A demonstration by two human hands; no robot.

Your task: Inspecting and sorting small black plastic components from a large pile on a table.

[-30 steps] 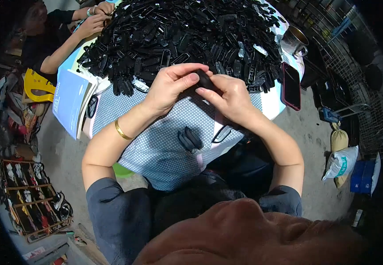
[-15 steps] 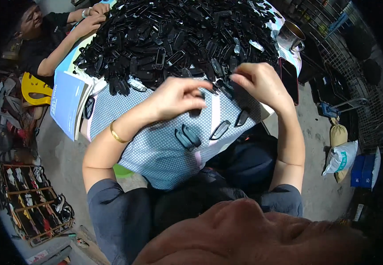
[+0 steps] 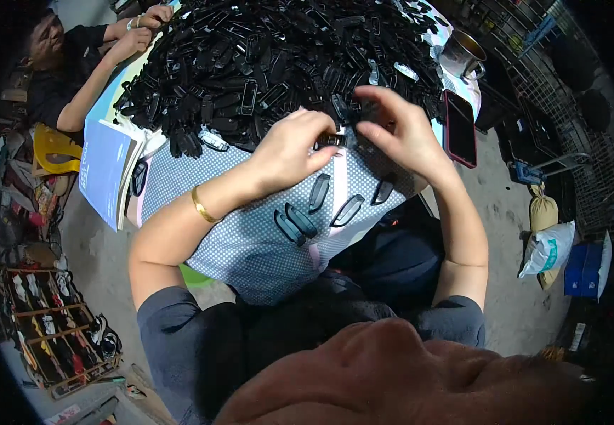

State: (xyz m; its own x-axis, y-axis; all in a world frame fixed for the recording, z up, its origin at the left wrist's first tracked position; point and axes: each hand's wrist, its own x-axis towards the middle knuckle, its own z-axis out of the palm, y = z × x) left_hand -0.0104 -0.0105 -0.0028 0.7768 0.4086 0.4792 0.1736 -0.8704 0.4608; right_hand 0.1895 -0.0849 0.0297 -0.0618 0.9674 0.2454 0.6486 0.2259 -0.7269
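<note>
A big heap of small, elongated black plastic pieces [image 3: 250,64] covers the far part of the table. At its near edge my left hand [image 3: 293,149] pinches one black piece [image 3: 330,140] between thumb and fingers. My right hand [image 3: 410,134] curves over the heap's near edge, thumb and forefinger apart, with dark pieces behind the gap; its other fingers are partly hidden. Nearer to me on the dotted cloth [image 3: 250,237] lie a side-by-side pair of pieces [image 3: 296,223], a single piece [image 3: 319,193], another glossy one [image 3: 348,211] and a darker one [image 3: 383,189].
A blue-covered book [image 3: 109,170] lies at the table's left edge. At the right are a phone [image 3: 461,127] and a metal mug [image 3: 464,53]. A co-worker's hands [image 3: 140,32] rest at the far left. Sacks [image 3: 548,248] stand on the floor at right.
My left hand has moved forward to the heap and now holds a black piece. The piece formerly under it lies uncovered on the cloth. My right hand has shifted slightly left.
</note>
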